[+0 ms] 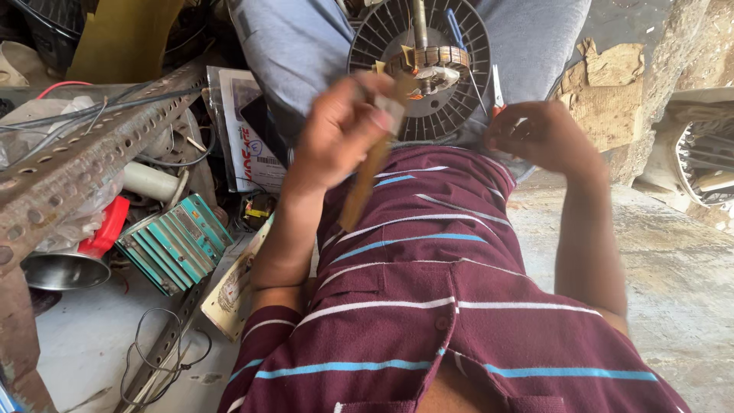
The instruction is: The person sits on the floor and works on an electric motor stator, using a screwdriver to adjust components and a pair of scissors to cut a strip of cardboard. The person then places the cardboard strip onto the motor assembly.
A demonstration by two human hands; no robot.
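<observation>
While gripping a flat brown strip [365,183], left hand [336,134] clenched | right hand [539,134] curled, grip unclear | ribbed round stator [419,69].

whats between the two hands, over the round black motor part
In the head view, between the left hand and the right hand lies the lower rim of the round black motor part on the lap; nothing else.

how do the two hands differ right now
The left hand is raised and grips a long brown wooden stick; the right hand is curled with no stick. The left looks motion-blurred, the right sharper. Both hover near the round black fan motor on the lap.
</observation>
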